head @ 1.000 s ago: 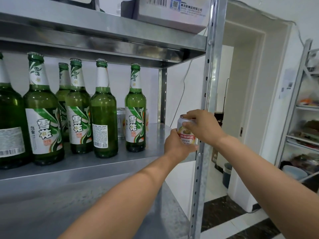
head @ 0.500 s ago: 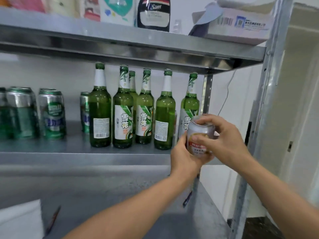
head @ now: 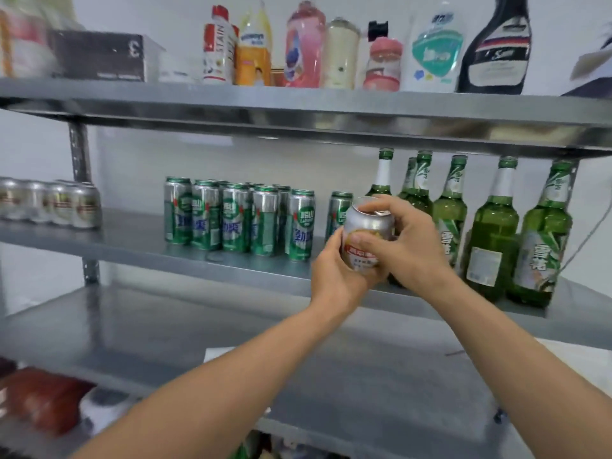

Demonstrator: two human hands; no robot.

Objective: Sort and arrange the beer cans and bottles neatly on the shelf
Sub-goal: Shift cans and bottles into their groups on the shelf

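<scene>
Silver short beer can with red-gold label (head: 366, 240) gripped by both hands: left hand (head: 334, 276) wraps the base, right hand (head: 405, 246) curls over the top, before the steel shelf (head: 132, 241).

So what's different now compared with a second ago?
The silver can, gripped by both the left hand and right hand, has travelled leftward along the shelf, from the end post past the green bottles toward the green cans. The grip is unchanged; the shelved drinks stayed put.
</scene>
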